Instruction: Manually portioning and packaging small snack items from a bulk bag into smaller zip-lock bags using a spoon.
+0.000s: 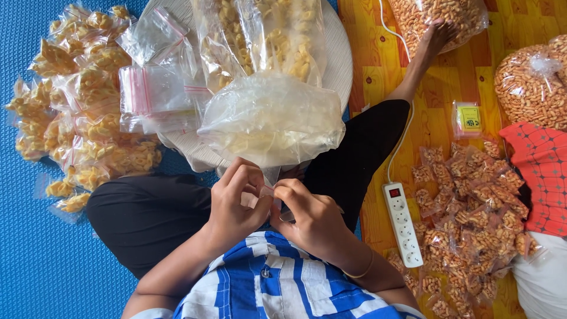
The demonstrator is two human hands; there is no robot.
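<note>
Small clear plastic bag (267,192) pinched shut-fingered between left hand (236,204) and right hand (310,215) above the lap, just below a large clear sack (271,118) on a round tray (342,59), yellow snack packets (77,118) left, power strip (403,223) right.

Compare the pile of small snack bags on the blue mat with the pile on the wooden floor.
The pile on the blue mat holds pale yellow, shell-like snacks; the pile on the wooden floor holds smaller orange-brown pieces. The mat pile lies to the person's left beside a stack of empty zip bags; the floor pile lies to the right beside a white power strip. Both are small clear filled bags heaped loosely.
</note>
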